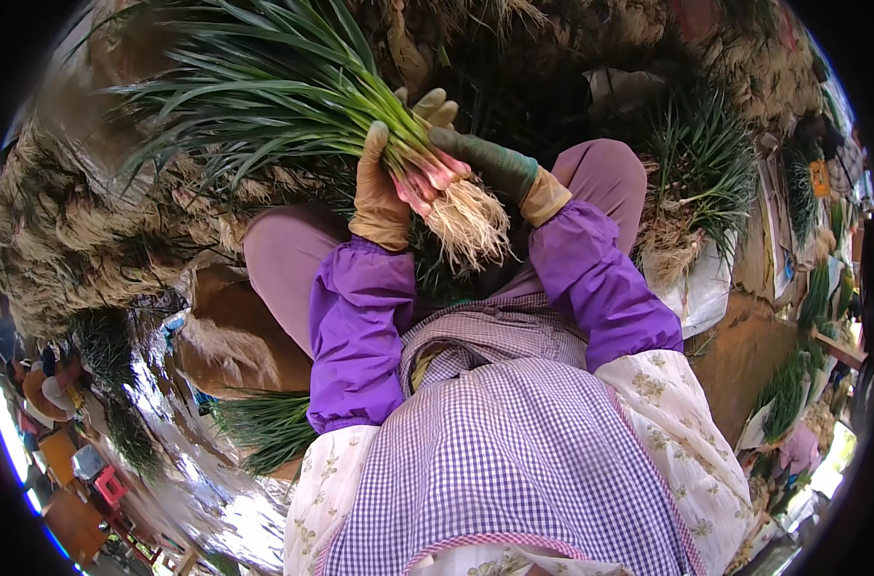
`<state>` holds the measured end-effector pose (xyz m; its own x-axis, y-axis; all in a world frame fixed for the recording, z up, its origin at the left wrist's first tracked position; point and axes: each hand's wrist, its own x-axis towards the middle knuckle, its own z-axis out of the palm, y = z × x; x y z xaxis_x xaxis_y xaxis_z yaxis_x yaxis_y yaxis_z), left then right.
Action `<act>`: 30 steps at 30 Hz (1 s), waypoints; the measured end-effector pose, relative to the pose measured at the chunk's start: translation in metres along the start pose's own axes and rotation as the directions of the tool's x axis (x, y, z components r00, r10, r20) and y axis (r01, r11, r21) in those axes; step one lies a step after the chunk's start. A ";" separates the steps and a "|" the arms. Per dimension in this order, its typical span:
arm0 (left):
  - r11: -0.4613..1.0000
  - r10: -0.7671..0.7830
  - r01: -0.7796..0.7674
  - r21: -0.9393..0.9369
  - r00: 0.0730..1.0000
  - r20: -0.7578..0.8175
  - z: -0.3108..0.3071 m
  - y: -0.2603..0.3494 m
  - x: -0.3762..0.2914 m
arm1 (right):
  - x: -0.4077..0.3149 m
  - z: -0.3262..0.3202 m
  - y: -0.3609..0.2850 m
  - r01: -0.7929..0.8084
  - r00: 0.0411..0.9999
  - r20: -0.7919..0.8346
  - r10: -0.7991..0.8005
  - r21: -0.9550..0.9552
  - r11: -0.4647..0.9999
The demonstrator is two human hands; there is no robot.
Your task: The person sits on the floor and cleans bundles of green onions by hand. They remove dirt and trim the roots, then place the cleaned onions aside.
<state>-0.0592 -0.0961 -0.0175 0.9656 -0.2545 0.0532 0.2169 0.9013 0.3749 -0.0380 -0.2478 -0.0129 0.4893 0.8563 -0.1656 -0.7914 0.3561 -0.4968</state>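
A bunch of leafy allium plants [365,119], which look like young garlic, is held up before me. Its long green leaves point to the upper left. The pinkish stem bases [431,183] and pale, bushy roots [473,219] point down to the right. My left hand [381,183], in a tan glove, clasps the stems from the left, thumb on the near side. My right hand [491,160] wears a glove with a dark green covering over tan and presses against the stem bases from the right. Part of its fingers is hidden behind the bunch.
A large heap of rooted plants [113,223] lies at the left. More plants with roots [685,194] rest on white sheeting [703,295] beyond my right knee. Cut greens [268,425] lie by my left hip. A red plastic stool [111,487] stands far left.
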 end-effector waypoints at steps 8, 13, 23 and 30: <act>0.991 -0.124 0.127 0.042 0.990 -0.067 -0.014 0.006 0.015 | -0.008 -0.049 0.085 0.253 0.929 0.064 -0.365 0.608 0.753; 0.998 -0.021 0.033 0.060 0.982 -0.186 -0.060 0.006 0.034 | -0.063 -0.016 0.070 0.110 0.944 -0.327 -0.031 0.227 0.968; 0.999 -0.019 0.022 0.038 0.997 -0.078 -0.051 0.003 0.028 | -0.128 0.092 0.015 -0.181 0.823 -0.320 -0.469 -0.931 0.318; 1.000 0.006 -0.004 0.024 0.998 -0.061 -0.040 0.002 0.020 | -0.166 0.118 0.000 0.386 0.835 0.163 -0.526 -0.854 0.349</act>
<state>-0.0337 -0.0859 -0.0526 0.9738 -0.2273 -0.0011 0.2091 0.8936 0.3972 -0.1623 -0.3456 0.1148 0.7653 0.5881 0.2617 0.2259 0.1354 -0.9647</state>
